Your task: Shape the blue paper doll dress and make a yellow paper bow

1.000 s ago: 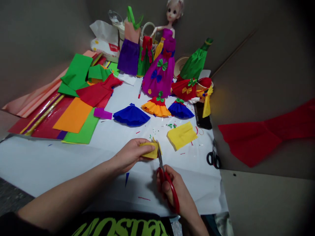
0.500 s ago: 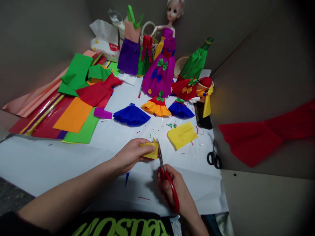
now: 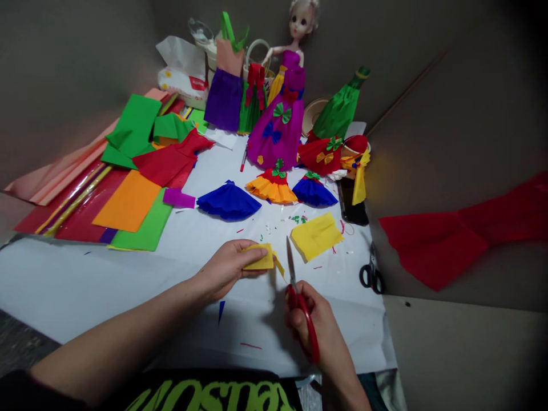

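Two hands of mine are at work over the white-covered bench [image 3: 128,291]. My left hand [image 3: 226,265] pinches a small folded yellow piece [image 3: 259,257], thumb on top and fingers beneath, just above the white cover. A narrow yellow strip [image 3: 279,266] hangs off its right edge, slanting down towards my right hand [image 3: 314,319]. That hand is wrapped around the red-handled scissors [image 3: 292,274], their blades pointing away from me and standing apart from the folded piece; I can't tell whether the strip's lower tip touches them.

Just beyond the blades, to the right, a larger yellow sheet [image 3: 317,235] lies flat. Farther off sit three little skirts: a plain blue skirt [image 3: 229,201], an orange-and-red skirt [image 3: 273,188] and a blue skirt with a green bow [image 3: 315,189]. Behind these stands a doll [image 3: 298,23] in a magenta gown [image 3: 274,151] with bows down its front. To my left I have a spread of coloured sheets, an orange sheet [image 3: 128,200] among them. Black-handled scissors [image 3: 372,277] lie near the right edge, below a dark phone [image 3: 354,211]. A blue sliver [image 3: 221,311] rests nearer me, below my left hand.
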`<action>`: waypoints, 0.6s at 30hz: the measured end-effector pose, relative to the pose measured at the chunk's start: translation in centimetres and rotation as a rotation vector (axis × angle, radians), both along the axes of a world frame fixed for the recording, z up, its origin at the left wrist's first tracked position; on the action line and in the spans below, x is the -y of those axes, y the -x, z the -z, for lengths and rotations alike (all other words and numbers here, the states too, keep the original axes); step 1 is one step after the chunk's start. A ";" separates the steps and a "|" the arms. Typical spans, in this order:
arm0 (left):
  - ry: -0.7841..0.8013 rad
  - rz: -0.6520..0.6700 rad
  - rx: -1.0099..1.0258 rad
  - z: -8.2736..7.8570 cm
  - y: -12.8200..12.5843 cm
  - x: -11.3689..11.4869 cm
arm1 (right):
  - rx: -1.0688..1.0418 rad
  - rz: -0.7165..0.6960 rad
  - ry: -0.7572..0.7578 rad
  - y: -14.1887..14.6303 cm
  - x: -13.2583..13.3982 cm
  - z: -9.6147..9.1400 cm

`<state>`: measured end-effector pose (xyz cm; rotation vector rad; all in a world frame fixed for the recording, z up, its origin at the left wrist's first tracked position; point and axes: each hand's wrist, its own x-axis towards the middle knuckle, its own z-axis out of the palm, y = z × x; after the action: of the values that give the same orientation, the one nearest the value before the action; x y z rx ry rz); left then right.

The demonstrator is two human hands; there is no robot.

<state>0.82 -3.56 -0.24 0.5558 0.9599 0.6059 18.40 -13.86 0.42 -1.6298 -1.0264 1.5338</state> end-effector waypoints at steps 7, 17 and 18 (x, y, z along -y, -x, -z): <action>0.062 -0.065 0.097 -0.2 -0.1 -0.2 | 0.957 0.351 -0.020 -5.3 -0.8 -0.1; 0.143 -0.254 0.198 0.1 -0.4 -0.3 | 1.247 0.317 -0.108 -7.7 -1.5 2.3; 0.143 -0.260 0.205 0.1 -0.4 -0.3 | 1.260 0.315 -0.127 -7.8 -1.6 2.5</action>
<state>1.21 -3.25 -0.32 0.2368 0.8791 0.8030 26.19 -12.22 -2.05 -2.5123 -1.2902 0.0826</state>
